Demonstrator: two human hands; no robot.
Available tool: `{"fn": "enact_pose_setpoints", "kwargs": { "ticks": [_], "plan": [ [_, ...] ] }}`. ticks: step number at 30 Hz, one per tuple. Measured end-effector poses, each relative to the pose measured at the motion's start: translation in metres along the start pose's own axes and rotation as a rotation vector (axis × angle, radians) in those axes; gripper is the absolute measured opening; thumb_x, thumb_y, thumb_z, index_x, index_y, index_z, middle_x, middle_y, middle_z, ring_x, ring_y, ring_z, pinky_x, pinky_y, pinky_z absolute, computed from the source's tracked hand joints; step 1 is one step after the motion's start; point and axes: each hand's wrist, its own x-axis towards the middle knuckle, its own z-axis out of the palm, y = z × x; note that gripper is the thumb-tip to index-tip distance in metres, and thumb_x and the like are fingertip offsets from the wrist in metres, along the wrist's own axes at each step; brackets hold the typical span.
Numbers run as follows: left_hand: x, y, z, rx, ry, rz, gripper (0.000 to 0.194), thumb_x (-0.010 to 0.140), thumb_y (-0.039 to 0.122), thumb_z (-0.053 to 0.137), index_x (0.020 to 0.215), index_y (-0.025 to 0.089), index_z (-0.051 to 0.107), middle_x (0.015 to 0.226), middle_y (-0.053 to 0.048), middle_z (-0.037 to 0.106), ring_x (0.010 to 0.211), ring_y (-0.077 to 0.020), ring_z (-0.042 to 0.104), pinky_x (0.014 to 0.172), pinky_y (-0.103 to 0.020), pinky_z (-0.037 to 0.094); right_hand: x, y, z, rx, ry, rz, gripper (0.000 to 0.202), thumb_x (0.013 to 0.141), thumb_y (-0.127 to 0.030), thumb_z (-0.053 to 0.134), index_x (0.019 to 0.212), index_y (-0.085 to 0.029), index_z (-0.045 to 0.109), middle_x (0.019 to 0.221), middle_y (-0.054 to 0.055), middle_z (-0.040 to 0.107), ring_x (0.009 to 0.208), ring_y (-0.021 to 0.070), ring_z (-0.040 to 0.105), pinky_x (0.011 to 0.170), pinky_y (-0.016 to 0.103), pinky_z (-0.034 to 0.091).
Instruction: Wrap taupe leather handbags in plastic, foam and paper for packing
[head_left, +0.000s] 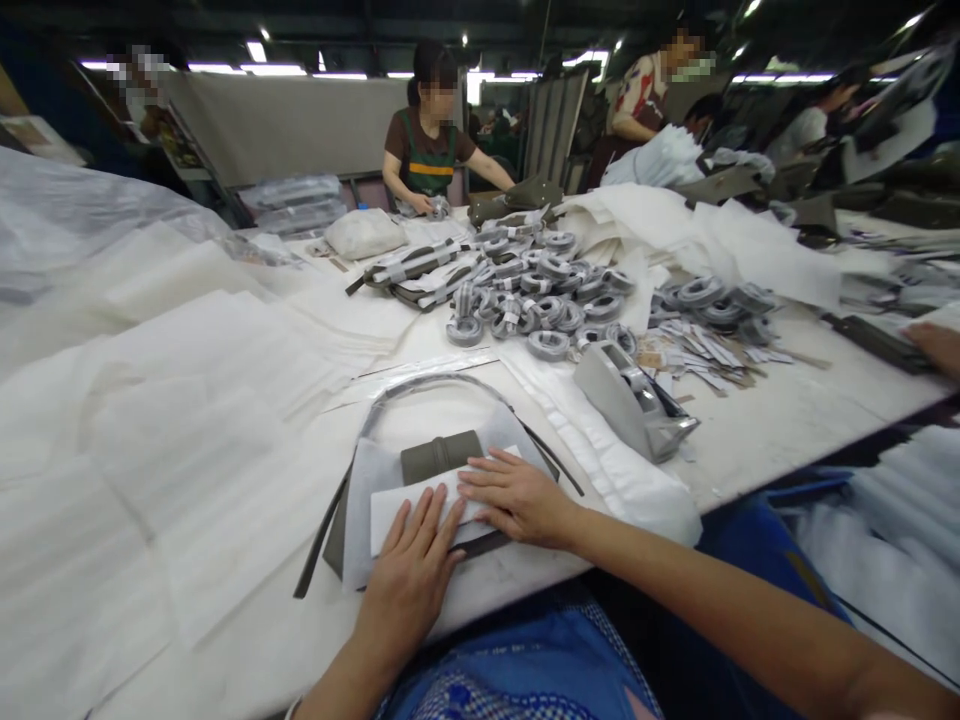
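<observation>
An olive-grey handbag (335, 545) lies on the table right in front of me, its wrapped handle arching away from me. A thin white sheet (358, 505) covers much of its front, with a dark olive flap or tab (439, 456) showing at the middle. Across the bag lies a folded white padding strip (390, 512). My left hand (412, 570) rests flat on the strip's near side, fingers stretched out. My right hand (521, 498) presses on its right part with fingers extended. Neither hand grips anything; the bag's lower part is partly hidden beneath them.
To the right are a grey tape dispenser (615, 400) and a long white padding roll (607, 465). Coiled wrapped straps (551, 312) pile up beyond. Large white sheets (187, 400) spread leftward. A blue bin (787, 550) stands at right. Co-workers (431, 140) work across the table.
</observation>
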Motion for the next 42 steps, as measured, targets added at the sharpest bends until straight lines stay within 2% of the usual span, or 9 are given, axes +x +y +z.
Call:
{"fn": "enact_pose_setpoints", "kwargs": {
  "ticks": [6,9,13,19,26,29,33,37,42],
  "plan": [
    [-0.005,-0.001,0.011,0.002,0.071,-0.002,0.051,0.101,0.03,0.045,0.149,0.014,0.039,0.153,-0.016,0.04,0.141,-0.0308,0.04,0.109,-0.05,0.042,-0.043,0.036,-0.055,-0.16,0.404,0.438,0.024,0.098,-0.029,0.053,0.112,-0.021,0.07,0.114,0.01,0.072,0.113,0.0238,0.063,0.104,0.043,0.048],
    [-0.005,-0.002,0.012,-0.009,0.088,-0.002,0.052,0.101,0.03,0.045,0.15,0.014,0.038,0.154,-0.015,0.039,0.141,-0.0311,0.04,0.11,-0.05,0.042,-0.083,0.06,-0.07,-0.379,0.309,0.658,0.033,0.092,-0.032,0.061,0.119,-0.014,0.067,0.117,0.016,0.069,0.113,0.0316,0.061,0.1,0.052,0.049],
    [-0.007,-0.003,0.012,-0.016,0.091,-0.005,0.053,0.101,0.031,0.045,0.151,0.015,0.036,0.155,-0.014,0.038,0.141,-0.0304,0.039,0.112,-0.049,0.04,-0.111,0.076,-0.066,-0.425,0.214,0.746,0.026,0.088,-0.03,0.065,0.109,-0.015,0.071,0.109,0.015,0.071,0.104,0.0315,0.064,0.091,0.048,0.053],
    [-0.003,-0.005,0.009,-0.034,0.085,0.002,0.055,0.101,0.033,0.045,0.152,0.015,0.034,0.155,-0.014,0.037,0.14,-0.0302,0.041,0.112,-0.049,0.04,-0.105,0.078,-0.071,-0.442,0.17,0.798,0.023,0.093,-0.028,0.055,0.083,-0.021,0.074,0.086,0.007,0.075,0.083,0.0256,0.068,0.077,0.04,0.053],
    [0.0,-0.004,0.005,-0.06,0.062,-0.021,0.054,0.1,0.034,0.045,0.15,0.017,0.037,0.153,-0.014,0.041,0.137,-0.0306,0.046,0.109,-0.049,0.043,-0.092,0.063,-0.088,-0.444,0.245,0.788,0.027,0.095,-0.035,0.051,0.108,-0.019,0.068,0.115,0.012,0.071,0.103,0.0299,0.066,0.086,0.046,0.051],
    [0.005,0.001,0.001,-0.051,0.026,-0.041,0.05,0.097,0.031,0.047,0.145,0.015,0.044,0.152,-0.018,0.042,0.135,-0.0326,0.048,0.106,-0.05,0.046,-0.09,0.035,-0.08,-0.265,0.275,0.832,0.034,0.094,-0.046,0.052,0.104,-0.019,0.068,0.106,0.012,0.073,0.093,0.0279,0.069,0.085,0.045,0.053],
    [0.015,0.009,-0.004,-0.013,-0.039,-0.075,0.051,0.091,0.03,0.057,0.137,0.009,0.05,0.149,-0.024,0.043,0.131,-0.04,0.049,0.101,-0.055,0.047,-0.096,-0.006,-0.05,0.437,0.123,1.113,0.043,0.094,-0.055,0.049,0.084,-0.018,0.069,0.075,0.007,0.074,0.058,0.0189,0.068,0.059,0.034,0.058],
    [0.016,0.013,-0.002,-0.016,-0.048,-0.088,0.054,0.092,0.036,0.057,0.137,0.007,0.05,0.148,-0.024,0.045,0.13,-0.0419,0.049,0.102,-0.056,0.046,-0.095,-0.028,-0.022,0.873,0.279,1.128,0.046,0.086,-0.055,0.064,0.108,-0.015,0.07,0.097,0.012,0.075,0.086,0.022,0.073,0.08,0.037,0.061],
    [0.012,0.012,0.002,-0.02,-0.028,-0.093,0.068,0.093,0.04,0.058,0.15,0.012,0.034,0.151,-0.023,0.042,0.132,-0.0394,0.048,0.105,-0.055,0.043,-0.081,-0.035,-0.015,0.914,0.317,1.034,0.049,0.085,-0.056,0.064,0.112,-0.016,0.072,0.108,0.009,0.073,0.103,0.024,0.067,0.097,0.044,0.054]
  ]
}}
